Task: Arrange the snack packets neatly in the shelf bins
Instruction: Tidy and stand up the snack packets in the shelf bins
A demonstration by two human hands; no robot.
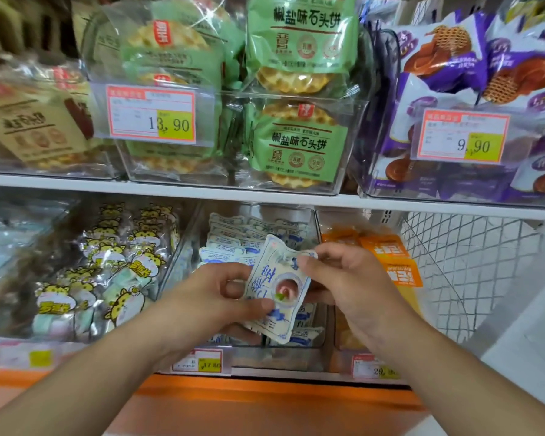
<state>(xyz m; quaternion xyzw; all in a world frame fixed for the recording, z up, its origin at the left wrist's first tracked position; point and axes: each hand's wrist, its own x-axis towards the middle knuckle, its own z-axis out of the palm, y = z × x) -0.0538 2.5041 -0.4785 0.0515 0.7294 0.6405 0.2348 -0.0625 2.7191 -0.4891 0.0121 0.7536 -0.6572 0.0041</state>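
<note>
Both forearms enter from the bottom of the frame and meet at lower centre. The left hand [221, 294] pinches the lower left edge of a white-and-blue snack packet [276, 287] between thumb and curled fingers; the right hand [343, 278] pinches its upper right edge. The packet, printed with a round plum picture, is held tilted just above and in front of the clear middle bin [306, 215] on the lower shelf.

Progress, as a judgement: inside that bin, matching white-and-blue packets [233, 237] at the back stand in overlapping rows, while those under the hands lie less evenly, so this bin appears partly arranged, with the held packet not yet placed.

Left of centre, a bin of cat-print sweets [114, 262] looks loosely heaped. Right of centre, orange packets [387, 250] fill the next bin, beside a white wire mesh panel [469, 262] at the right edge. Price tags [202, 363] line the front of the lower shelf, above an orange ledge [265, 401].

Farther up, past the white shelf board [170, 187], clear bins hold green waffle-biscuit packets [296, 143], brown packets [29, 121] at upper left and purple packets [485, 58] at upper right, with tags reading 13.90 and 9.90.

The shelf board overhangs the lower bins, which may limit reach to the back rows.
</note>
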